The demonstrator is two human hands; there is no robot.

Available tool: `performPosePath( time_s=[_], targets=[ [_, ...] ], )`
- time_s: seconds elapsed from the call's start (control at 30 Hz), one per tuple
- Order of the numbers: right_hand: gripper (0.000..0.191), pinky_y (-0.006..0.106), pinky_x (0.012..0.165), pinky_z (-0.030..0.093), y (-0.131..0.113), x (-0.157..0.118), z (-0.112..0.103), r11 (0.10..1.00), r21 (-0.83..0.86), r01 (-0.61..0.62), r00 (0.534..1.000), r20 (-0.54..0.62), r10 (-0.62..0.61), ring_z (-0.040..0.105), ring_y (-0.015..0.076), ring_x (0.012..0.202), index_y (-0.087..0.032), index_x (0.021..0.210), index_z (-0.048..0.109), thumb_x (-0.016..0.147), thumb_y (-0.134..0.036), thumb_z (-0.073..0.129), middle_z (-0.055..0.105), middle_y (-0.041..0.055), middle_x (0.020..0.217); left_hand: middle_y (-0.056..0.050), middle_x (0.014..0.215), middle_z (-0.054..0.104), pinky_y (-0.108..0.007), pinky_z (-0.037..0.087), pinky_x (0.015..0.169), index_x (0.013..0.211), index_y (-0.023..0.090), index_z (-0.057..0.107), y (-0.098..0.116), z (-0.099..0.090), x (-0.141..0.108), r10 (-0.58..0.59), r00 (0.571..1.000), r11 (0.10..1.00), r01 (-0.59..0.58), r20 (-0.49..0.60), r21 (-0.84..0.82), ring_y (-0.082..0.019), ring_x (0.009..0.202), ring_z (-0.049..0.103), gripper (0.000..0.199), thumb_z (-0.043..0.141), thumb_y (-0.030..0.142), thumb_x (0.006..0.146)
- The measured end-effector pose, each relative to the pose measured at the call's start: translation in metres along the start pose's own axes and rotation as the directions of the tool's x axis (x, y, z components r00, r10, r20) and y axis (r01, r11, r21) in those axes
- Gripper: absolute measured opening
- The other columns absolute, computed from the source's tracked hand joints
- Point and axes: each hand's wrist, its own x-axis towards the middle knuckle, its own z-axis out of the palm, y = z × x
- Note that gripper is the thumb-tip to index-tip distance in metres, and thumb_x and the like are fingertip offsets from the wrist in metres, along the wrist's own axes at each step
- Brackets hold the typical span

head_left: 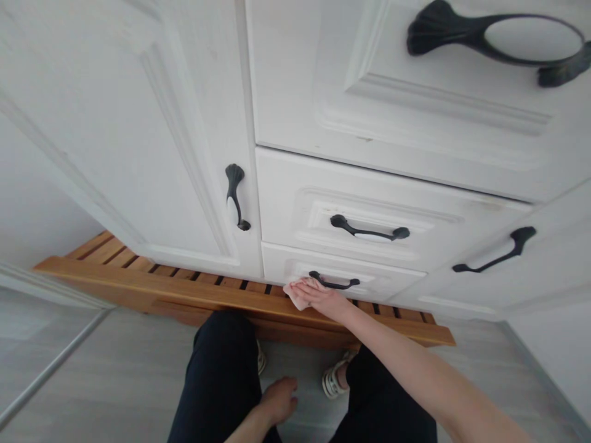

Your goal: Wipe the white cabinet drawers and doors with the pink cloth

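My right hand [318, 295] presses a pale pink cloth [298, 295] against the base of the lowest white drawer [378, 277], just below its dark handle [335, 284]. The cloth also touches the wooden slatted ledge [258, 299] at the drawer's foot. Fingers lie over the cloth and partly cover it. My left hand [281, 400] hangs between my knees, above the floor. Its fingers are loosely bent and apart, and nothing shows in them.
Above stand a middle drawer [295, 209] and a large upper drawer [295, 80], both with dark handles. A cabinet door [194, 123] is at left, another [498, 283] at right. My knees [226, 344] are close to the ledge's front edge. Grey flooring [115, 375] lies below.
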Motion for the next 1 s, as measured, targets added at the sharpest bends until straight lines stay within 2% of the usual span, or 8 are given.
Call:
performPosePath(
  time_s=[0.17,0.3,0.43,0.5,0.57,0.63,0.83,1.0],
  targets=[
    [0.066,0.027,0.109,0.047,0.018,-0.074,-0.031,0.995,-0.051,-0.085,0.996,0.022,0.086,0.056,0.0113,0.132,-0.020,0.158,0.028,0.096,-0.001,0.031,0.055,0.0014,0.150,-0.011,0.125,0.068,-0.036,0.047,0.098,0.120,0.022,0.064,0.000,0.003,0.001,0.000,1.000,0.999,0.000,0.017,0.047,-0.028,0.117,0.064,0.038,0.054,0.025,0.084],
    [0.064,0.028,0.111,0.045,0.042,-0.126,-0.081,0.991,-0.102,-0.086,0.995,0.051,0.091,0.054,0.0106,0.134,-0.018,0.159,0.025,0.098,-0.004,0.034,0.057,0.0012,0.148,-0.010,0.125,0.068,-0.034,0.047,0.095,0.120,0.021,0.064,0.000,0.005,0.005,0.001,0.999,0.997,-0.005,0.042,0.082,-0.026,0.116,0.065,0.038,0.053,0.025,0.084],
    [0.066,0.028,0.118,0.037,0.069,-0.154,-0.139,0.976,-0.167,-0.142,0.985,0.072,0.155,0.049,0.0113,0.138,-0.021,0.160,0.024,0.098,-0.004,0.039,0.053,-0.0006,0.151,-0.009,0.125,0.068,-0.032,0.046,0.096,0.121,0.020,0.064,-0.002,0.007,0.011,0.008,0.999,0.994,-0.014,0.054,0.111,-0.024,0.116,0.064,0.038,0.054,0.025,0.085],
    [0.064,0.029,0.120,0.035,0.076,-0.161,-0.154,0.960,-0.165,-0.228,0.966,0.085,0.244,0.051,0.0130,0.137,-0.028,0.158,0.029,0.099,-0.006,0.040,0.055,-0.0027,0.149,-0.009,0.124,0.068,-0.031,0.046,0.095,0.121,0.020,0.063,-0.004,0.009,0.012,0.004,0.998,0.992,-0.011,0.057,0.125,-0.023,0.115,0.064,0.037,0.053,0.024,0.085],
    [0.061,0.032,0.119,0.036,0.075,-0.165,-0.153,0.930,-0.157,-0.333,0.931,0.100,0.350,0.053,0.0152,0.135,-0.034,0.155,0.036,0.099,-0.009,0.042,0.057,-0.0041,0.147,-0.007,0.122,0.069,-0.032,0.046,0.094,0.119,0.022,0.063,-0.005,0.009,0.011,-0.006,0.998,0.990,-0.002,0.055,0.141,-0.023,0.114,0.065,0.036,0.053,0.024,0.085],
    [0.060,0.035,0.118,0.038,0.067,-0.170,-0.137,0.904,-0.157,-0.398,0.907,0.079,0.413,0.054,0.0169,0.134,-0.034,0.154,0.038,0.099,-0.011,0.043,0.057,-0.0034,0.146,-0.006,0.121,0.069,-0.032,0.046,0.093,0.117,0.024,0.063,-0.006,0.009,0.009,-0.014,0.999,0.988,0.006,0.047,0.157,-0.022,0.113,0.065,0.035,0.053,0.022,0.084],
    [0.057,0.034,0.113,0.041,0.030,-0.180,-0.071,0.912,-0.153,-0.380,0.925,-0.055,0.376,0.053,0.0158,0.135,-0.027,0.153,0.042,0.099,-0.010,0.043,0.056,-0.0018,0.148,-0.007,0.123,0.069,-0.031,0.046,0.096,0.117,0.023,0.064,-0.008,0.008,-0.006,-0.013,1.000,0.986,0.009,0.024,0.164,-0.023,0.115,0.065,0.035,0.052,0.021,0.084],
    [0.050,0.040,0.106,0.045,0.004,-0.162,-0.044,0.876,-0.146,-0.461,0.886,-0.126,0.445,0.054,0.0221,0.133,-0.024,0.146,0.053,0.098,-0.013,0.049,0.059,0.0028,0.146,-0.008,0.124,0.069,-0.033,0.047,0.096,0.118,0.023,0.064,-0.006,0.007,-0.008,-0.002,1.000,0.987,-0.001,0.016,0.161,-0.025,0.116,0.065,0.036,0.053,0.022,0.083]
  ],
)
